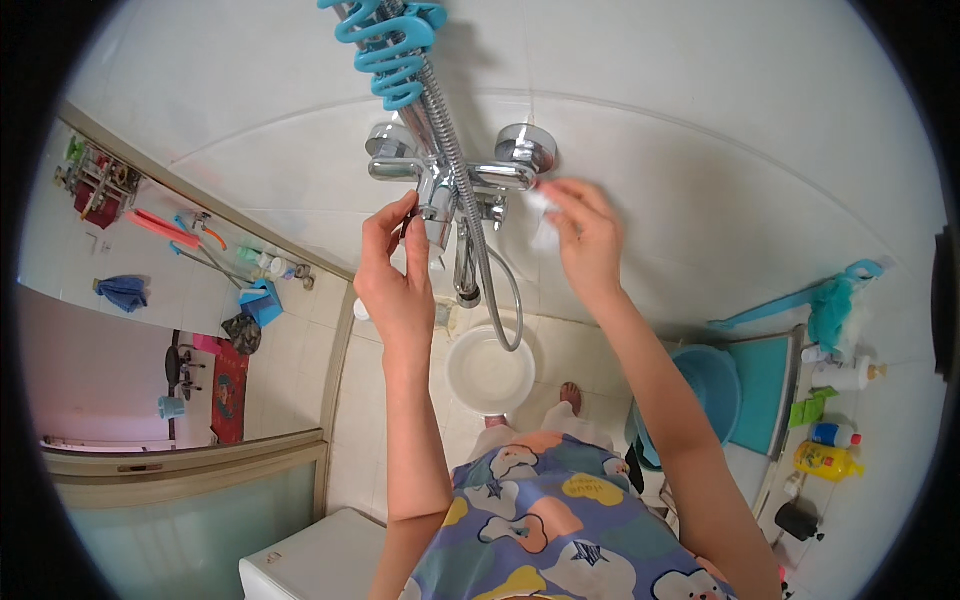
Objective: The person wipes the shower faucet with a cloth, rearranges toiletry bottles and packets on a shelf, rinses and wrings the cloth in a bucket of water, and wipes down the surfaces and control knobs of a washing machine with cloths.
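A chrome shower mixer tap is fixed to the white wall in front of me. My left hand is closed at its lower left side, thumb and fingers around the front handle. Beside the tap's right end, my right hand pinches a crumpled white cloth or tissue; motion blurs it slightly. A metal shower hose loops down across the tap. Above it, a light-blue coiled plastic rack sits around the chrome pipe. The spout points down between my hands.
Below the tap, a white basin stands on the tiled floor by my feet. Blue tubs are at the right, near several bottles. On the left are a framed glass door and a white box-shaped surface.
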A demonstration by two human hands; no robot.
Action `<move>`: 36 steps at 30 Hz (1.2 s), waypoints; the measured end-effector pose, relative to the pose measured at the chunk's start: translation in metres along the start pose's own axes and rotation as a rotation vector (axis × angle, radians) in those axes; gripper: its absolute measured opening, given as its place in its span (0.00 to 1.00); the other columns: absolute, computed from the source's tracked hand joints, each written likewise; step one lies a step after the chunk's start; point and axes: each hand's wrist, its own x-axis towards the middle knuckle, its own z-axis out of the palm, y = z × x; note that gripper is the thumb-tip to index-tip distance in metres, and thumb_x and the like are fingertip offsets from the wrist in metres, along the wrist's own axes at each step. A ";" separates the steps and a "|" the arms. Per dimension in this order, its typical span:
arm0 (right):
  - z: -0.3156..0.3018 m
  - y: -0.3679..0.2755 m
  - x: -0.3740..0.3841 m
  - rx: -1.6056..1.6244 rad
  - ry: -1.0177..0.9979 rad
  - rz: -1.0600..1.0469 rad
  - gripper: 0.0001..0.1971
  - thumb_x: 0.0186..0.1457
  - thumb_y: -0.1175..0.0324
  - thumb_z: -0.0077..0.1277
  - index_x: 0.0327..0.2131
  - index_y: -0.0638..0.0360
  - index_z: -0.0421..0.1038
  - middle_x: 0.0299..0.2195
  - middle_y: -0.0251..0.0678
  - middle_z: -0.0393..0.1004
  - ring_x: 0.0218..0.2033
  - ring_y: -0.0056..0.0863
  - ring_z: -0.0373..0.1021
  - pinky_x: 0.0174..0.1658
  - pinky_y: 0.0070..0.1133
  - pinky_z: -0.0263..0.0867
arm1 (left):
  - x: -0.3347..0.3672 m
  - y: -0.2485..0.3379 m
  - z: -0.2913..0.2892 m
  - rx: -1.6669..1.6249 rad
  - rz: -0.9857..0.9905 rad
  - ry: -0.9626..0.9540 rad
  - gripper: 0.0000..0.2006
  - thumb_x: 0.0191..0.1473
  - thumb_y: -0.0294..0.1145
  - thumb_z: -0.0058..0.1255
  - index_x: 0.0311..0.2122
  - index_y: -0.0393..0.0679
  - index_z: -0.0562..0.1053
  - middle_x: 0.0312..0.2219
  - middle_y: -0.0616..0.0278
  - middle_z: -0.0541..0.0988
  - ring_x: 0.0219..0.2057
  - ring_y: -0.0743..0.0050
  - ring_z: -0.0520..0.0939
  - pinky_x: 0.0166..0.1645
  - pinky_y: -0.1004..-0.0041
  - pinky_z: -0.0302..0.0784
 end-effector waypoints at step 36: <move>-0.002 -0.029 -0.090 0.127 -0.198 0.210 0.12 0.43 0.81 0.57 0.35 0.58 0.76 0.38 0.35 0.74 0.36 0.29 0.72 0.38 0.23 0.70 | -0.002 -0.013 -0.013 -0.182 0.004 -0.080 0.11 0.60 0.27 0.45 0.46 0.34 0.69 0.45 0.55 0.77 0.45 0.72 0.78 0.52 0.72 0.71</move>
